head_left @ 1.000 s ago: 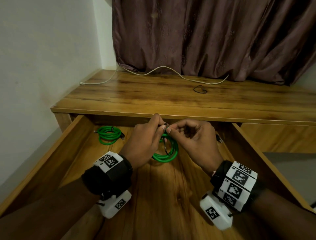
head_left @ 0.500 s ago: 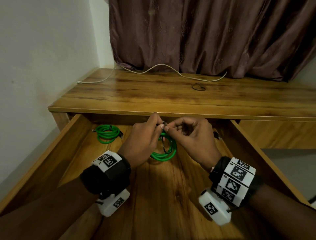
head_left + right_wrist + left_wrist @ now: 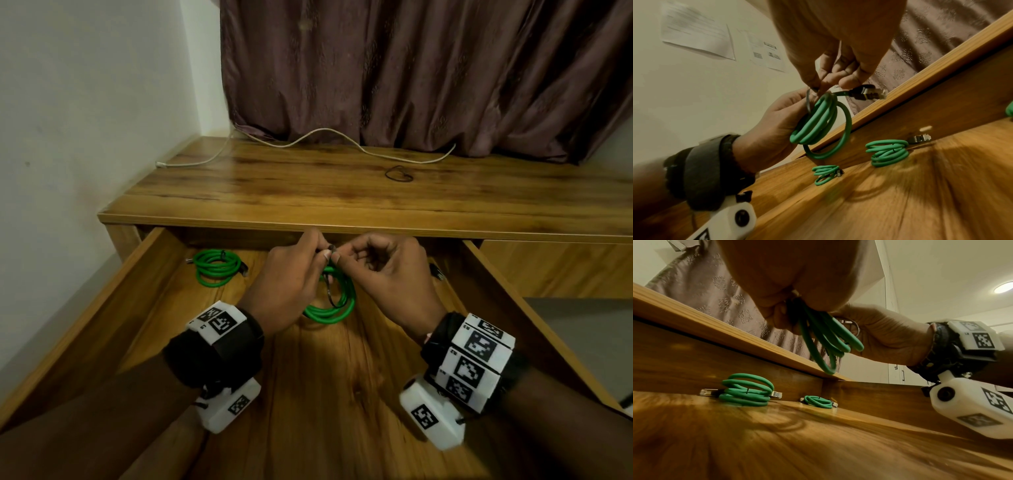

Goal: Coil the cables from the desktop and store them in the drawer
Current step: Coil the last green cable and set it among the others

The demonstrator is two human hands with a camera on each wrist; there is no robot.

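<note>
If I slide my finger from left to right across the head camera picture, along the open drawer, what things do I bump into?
Drawer's left wall → coiled green cable lying in the drawer → left hand → green coil held by both hands → right hand → drawer's right wall.

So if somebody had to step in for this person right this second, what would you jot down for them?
Left hand: holds the green cable coil above the open drawer.
Right hand: pinches a thin black tie at the top of that coil; the tie looks not yet fastened.
Done: two tied green coils lie at the back of the drawer.
Left: finish the tie, lay this coil in the drawer, then coil the white cable on the desktop. A spare black tie loop lies there too.
</note>
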